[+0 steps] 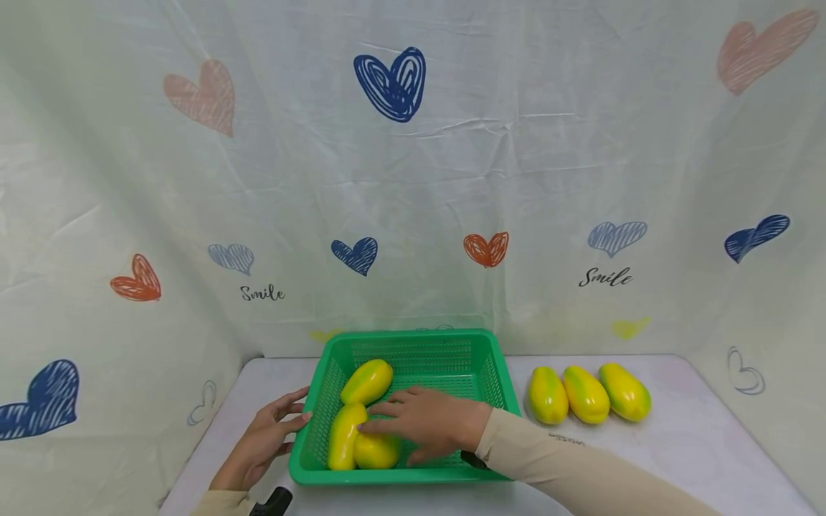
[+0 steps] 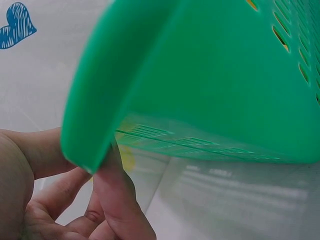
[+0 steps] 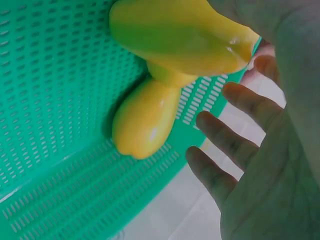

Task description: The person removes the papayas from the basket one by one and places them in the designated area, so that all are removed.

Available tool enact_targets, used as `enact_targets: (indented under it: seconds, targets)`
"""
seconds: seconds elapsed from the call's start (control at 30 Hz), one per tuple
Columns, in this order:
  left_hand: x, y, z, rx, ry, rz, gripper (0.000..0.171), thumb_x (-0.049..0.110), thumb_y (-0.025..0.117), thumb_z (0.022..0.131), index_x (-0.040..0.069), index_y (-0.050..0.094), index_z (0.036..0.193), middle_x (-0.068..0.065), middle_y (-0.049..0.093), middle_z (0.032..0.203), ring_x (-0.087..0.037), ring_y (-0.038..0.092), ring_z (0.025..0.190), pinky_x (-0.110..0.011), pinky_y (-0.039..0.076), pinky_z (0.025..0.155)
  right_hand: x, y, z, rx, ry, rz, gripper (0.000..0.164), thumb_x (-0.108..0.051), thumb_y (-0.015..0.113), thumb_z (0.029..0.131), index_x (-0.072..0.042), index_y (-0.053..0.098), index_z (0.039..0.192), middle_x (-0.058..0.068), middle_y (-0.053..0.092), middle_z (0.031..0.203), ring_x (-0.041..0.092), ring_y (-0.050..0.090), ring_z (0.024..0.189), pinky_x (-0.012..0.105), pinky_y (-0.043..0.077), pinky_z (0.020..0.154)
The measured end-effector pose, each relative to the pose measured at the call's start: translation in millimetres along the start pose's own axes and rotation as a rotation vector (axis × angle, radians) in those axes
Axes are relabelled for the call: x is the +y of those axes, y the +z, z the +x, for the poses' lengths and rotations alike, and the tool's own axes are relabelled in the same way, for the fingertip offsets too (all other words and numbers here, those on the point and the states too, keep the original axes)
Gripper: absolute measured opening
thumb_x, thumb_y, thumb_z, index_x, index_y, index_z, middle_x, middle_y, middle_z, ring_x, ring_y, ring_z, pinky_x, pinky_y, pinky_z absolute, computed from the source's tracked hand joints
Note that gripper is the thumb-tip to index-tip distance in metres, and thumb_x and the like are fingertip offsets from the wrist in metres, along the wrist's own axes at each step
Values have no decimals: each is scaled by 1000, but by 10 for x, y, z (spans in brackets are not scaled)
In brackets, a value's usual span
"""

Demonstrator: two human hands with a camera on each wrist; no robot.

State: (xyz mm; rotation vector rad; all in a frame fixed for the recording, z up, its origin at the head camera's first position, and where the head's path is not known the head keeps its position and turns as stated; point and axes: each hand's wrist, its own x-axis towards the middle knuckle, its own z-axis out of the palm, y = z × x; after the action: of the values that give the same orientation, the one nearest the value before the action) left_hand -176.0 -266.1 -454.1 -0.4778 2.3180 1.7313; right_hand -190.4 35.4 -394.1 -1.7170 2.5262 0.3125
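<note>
A green plastic basket (image 1: pixel 413 478) with slotted walls stands on the table. My left hand (image 1: pixel 264 433) grips its left rim; in the left wrist view the thumb and a finger (image 2: pixel 120 200) pinch the basket's edge (image 2: pixel 95 120). Three glossy yellow papayas with green tinges lie in the basket's left part: one farther back (image 1: pixel 368 382), one upright along the left wall (image 1: pixel 345 436), one at the front (image 1: pixel 377 453). Over the basket, my right hand (image 1: pixel 439 423) has its fingers spread beside the front papayas. The right wrist view shows its palm (image 3: pixel 270 175) holding nothing, apart from the papayas (image 3: pixel 147 117).
Three more papayas (image 1: pixel 586 394) lie side by side on the white table (image 1: pixel 684 437), right of the basket. Behind the table hangs a pale curtain (image 1: pixel 426 193) printed with hearts; the basket's back stands close to it.
</note>
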Motion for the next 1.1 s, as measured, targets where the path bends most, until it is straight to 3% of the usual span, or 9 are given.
enact_targets:
  seconds: [0.23,0.5,0.93,1.1]
  targets:
    - [-20,8,-6,-8,4,-16,62,12,69,103,1,43,159,-27,52,137,-23,63,95,-38,59,78,-29,22,58,1,-50,3,76,-43,80,95,-34,43,161,-11,47,160,12,51,140,32,42,117]
    - [2,2,-21,-12,17,-7,60,12,67,104,2,44,158,-26,52,137,-24,61,96,-37,58,78,17,24,-10,12,-5,41,65,-43,82,94,-24,52,149,-12,57,148,10,54,133,28,42,114]
    - [-6,-10,-22,-8,27,-5,60,14,68,104,2,45,158,-24,54,136,-24,61,97,-37,57,77,81,134,-160,-86,67,-1,71,-42,89,86,-41,57,149,-11,59,128,7,56,113,26,46,104]
    - [-17,-17,-21,-7,24,-5,61,14,69,103,2,45,158,-25,53,137,-24,61,98,-37,57,77,105,142,-230,-134,84,15,66,-38,89,88,-42,60,147,-11,62,130,7,58,115,26,46,103]
